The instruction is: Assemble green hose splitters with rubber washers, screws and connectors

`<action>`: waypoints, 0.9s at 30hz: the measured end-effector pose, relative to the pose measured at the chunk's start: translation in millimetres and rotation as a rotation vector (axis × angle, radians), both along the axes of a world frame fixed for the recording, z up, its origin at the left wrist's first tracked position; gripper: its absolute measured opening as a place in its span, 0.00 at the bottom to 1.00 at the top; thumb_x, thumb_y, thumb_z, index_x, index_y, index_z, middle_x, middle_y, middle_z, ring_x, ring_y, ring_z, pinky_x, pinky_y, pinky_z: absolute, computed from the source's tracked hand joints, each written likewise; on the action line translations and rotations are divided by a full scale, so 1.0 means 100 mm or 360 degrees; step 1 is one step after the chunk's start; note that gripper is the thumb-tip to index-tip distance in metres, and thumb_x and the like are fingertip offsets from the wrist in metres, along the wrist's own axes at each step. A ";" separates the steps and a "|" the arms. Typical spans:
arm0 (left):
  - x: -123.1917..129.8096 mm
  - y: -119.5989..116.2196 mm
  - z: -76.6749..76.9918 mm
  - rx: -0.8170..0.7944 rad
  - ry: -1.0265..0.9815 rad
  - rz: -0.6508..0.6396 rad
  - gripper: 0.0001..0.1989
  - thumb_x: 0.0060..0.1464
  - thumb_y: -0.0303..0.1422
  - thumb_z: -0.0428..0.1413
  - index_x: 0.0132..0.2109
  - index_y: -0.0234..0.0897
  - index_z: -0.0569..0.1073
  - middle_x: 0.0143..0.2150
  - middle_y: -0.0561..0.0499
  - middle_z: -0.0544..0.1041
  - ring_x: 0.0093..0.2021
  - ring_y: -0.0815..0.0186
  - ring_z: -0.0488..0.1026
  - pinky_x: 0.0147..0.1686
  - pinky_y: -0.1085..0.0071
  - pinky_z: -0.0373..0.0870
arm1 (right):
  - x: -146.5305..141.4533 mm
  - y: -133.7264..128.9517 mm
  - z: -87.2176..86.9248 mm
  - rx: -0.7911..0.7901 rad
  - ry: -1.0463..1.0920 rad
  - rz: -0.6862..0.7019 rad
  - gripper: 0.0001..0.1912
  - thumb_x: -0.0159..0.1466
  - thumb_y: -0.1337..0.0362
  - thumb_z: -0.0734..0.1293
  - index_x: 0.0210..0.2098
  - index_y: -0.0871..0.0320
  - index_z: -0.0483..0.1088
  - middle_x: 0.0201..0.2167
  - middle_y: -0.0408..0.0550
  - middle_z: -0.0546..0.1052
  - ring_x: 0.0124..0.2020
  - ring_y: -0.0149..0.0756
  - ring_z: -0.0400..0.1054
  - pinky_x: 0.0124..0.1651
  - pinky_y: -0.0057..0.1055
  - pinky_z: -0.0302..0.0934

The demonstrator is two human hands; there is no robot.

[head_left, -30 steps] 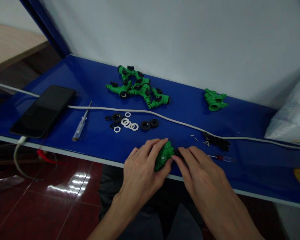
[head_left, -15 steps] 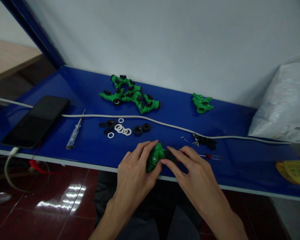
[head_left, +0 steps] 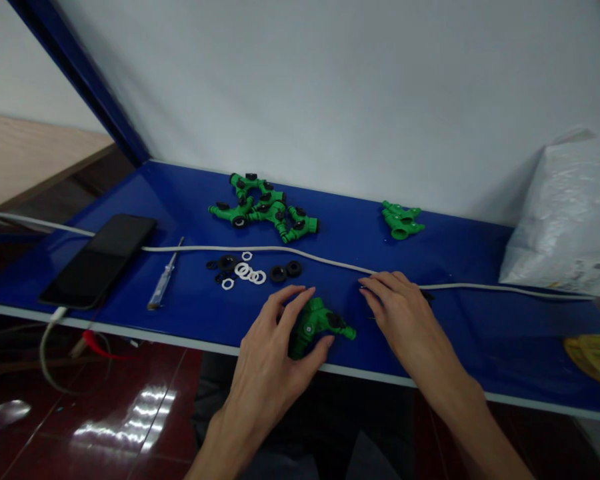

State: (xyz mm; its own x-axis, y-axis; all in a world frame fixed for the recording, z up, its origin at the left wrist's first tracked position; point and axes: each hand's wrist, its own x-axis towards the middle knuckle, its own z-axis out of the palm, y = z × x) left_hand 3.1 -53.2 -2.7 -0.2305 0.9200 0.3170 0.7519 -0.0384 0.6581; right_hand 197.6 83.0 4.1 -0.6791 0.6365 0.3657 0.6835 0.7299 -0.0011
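My left hand (head_left: 275, 340) is closed round a green Y-shaped connector (head_left: 317, 323) at the front edge of the blue table. A black valve handle shows on the connector's right branch. To the right, my right hand (head_left: 397, 313) reaches down to the table over the small screws and black parts, which it mostly hides. Its thumb and fingers are pinched together at the screws; whatever they hold is too small to make out.
White rings (head_left: 250, 273) and black rings (head_left: 286, 271) lie left of centre. Behind are assembled green connectors (head_left: 270, 210) and green bodies (head_left: 401, 220). A screwdriver (head_left: 165, 277), phone (head_left: 100, 260), white cable (head_left: 325, 259) and wrapped package (head_left: 565, 220) are also there.
My right hand has left the connector and moved right to the small parts. My left hand still holds the connector, whose right branch is now uncovered. The view has shifted slightly.
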 end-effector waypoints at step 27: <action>-0.11 0.29 0.07 0.0012 -0.0442 -0.0497 0.10 0.63 0.34 0.62 0.51 0.41 0.80 0.53 0.49 0.80 0.53 0.63 0.78 0.58 0.65 0.75 | -0.23 -0.55 0.18 -0.0843 0.1254 0.0172 0.08 0.65 0.75 0.70 0.37 0.55 0.75 0.35 0.42 0.81 0.33 0.29 0.74 0.37 0.27 0.67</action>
State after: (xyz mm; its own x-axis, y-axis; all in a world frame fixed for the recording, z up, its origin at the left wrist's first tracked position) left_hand -7.4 -24.6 4.6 -0.0187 0.9571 0.2892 0.4974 -0.2420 0.8331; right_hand 175.0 28.1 22.2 -0.4252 0.7990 0.4252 0.2740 0.5614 -0.7809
